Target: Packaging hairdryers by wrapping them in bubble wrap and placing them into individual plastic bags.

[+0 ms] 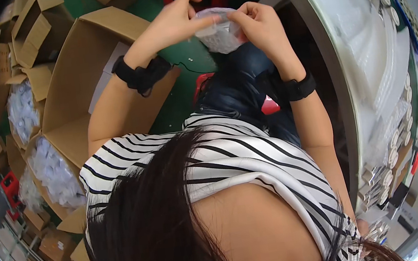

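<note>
Both hands, left hand (pixel 173 24) and right hand (pixel 259 28), pinch the clear plastic bag (pixel 219 34) held between them

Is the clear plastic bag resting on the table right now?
No, both the left hand and right hand hold the clear plastic bag up over the lap, apart from the table.

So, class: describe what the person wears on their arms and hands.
Both forearms are bare, without gloves. The left hand has a black strap band at its wrist with a thin black cable trailing off. The right hand has a similar black wristband. Short striped black-and-white sleeves.
</note>
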`<state>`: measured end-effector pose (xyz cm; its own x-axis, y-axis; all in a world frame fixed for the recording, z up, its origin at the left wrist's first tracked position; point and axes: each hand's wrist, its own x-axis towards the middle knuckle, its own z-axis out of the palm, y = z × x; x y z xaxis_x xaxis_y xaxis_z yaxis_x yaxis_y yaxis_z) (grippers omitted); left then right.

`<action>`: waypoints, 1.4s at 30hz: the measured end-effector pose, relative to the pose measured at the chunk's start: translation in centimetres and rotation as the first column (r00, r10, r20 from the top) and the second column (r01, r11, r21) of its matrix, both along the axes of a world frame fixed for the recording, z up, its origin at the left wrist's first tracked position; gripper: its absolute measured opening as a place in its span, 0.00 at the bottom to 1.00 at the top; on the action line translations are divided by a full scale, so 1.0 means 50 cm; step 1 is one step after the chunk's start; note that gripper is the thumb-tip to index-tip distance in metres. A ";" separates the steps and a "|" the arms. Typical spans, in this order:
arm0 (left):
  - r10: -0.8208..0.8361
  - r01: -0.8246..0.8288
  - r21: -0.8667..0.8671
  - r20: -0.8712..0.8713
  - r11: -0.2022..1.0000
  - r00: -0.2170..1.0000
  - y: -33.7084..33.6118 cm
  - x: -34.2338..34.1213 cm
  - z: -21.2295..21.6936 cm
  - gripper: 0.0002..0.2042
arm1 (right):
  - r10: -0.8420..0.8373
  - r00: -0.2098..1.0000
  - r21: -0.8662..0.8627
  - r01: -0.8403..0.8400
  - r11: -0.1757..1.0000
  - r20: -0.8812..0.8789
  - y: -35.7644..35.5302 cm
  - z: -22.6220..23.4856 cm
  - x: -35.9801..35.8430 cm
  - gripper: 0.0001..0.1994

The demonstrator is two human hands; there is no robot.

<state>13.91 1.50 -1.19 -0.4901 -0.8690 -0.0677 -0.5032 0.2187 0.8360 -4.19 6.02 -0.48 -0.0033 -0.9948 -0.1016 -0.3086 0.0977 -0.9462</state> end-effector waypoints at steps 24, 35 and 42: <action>0.121 -0.103 0.408 -0.018 0.907 0.993 -0.245 0.284 0.072 0.14 | 0.016 0.976 -0.090 -0.036 0.995 -0.215 -0.095 -0.084 0.032 0.13; 0.568 -0.539 0.473 0.093 0.698 0.818 -0.240 0.589 -0.125 0.10 | -0.054 0.982 0.272 0.103 0.957 -0.180 0.023 -0.162 -0.067 0.13; 0.539 -0.630 0.347 0.329 0.695 0.776 -0.161 0.707 -0.709 0.05 | -0.073 0.962 0.402 0.178 0.898 -0.262 0.104 -0.165 -0.065 0.12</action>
<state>49.25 -6.56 -36.65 0.1701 -0.8359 -0.5219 -0.5626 -0.5172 0.6450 -7.43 11.24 -8.75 -0.2011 -0.8494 -0.4880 -0.4743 0.5203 -0.7102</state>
